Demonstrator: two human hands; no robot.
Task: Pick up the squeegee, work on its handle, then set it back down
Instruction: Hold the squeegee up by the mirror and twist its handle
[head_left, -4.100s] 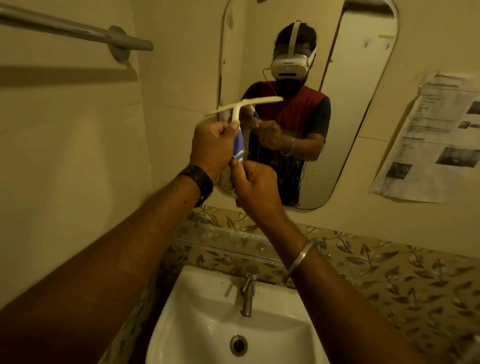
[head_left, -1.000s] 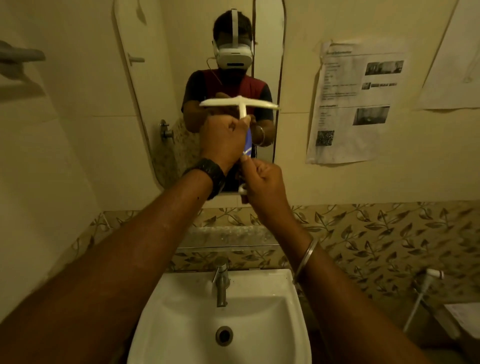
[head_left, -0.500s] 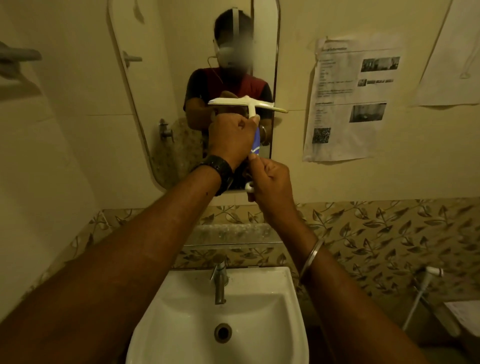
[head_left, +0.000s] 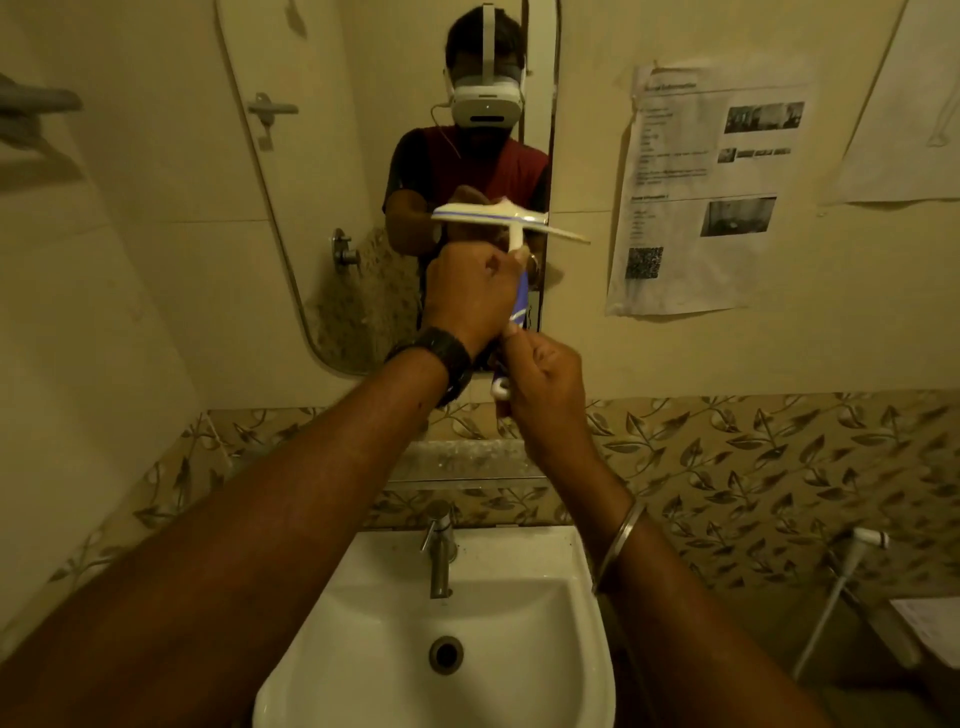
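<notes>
head view: left hand (head_left: 470, 299) grips the upper handle of the white t-shaped plastic squeegee with blue handle (head_left: 511, 221); right hand (head_left: 543, 382) clamps its lower end, above the white ceramic sink (head_left: 582, 649).

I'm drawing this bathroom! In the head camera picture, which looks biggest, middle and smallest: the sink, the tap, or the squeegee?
1. sink, clearly biggest.
2. squeegee and tap: about alike. The squeegee's handle is partly hidden by the left hand and right hand, so I won't rank them.
</notes>
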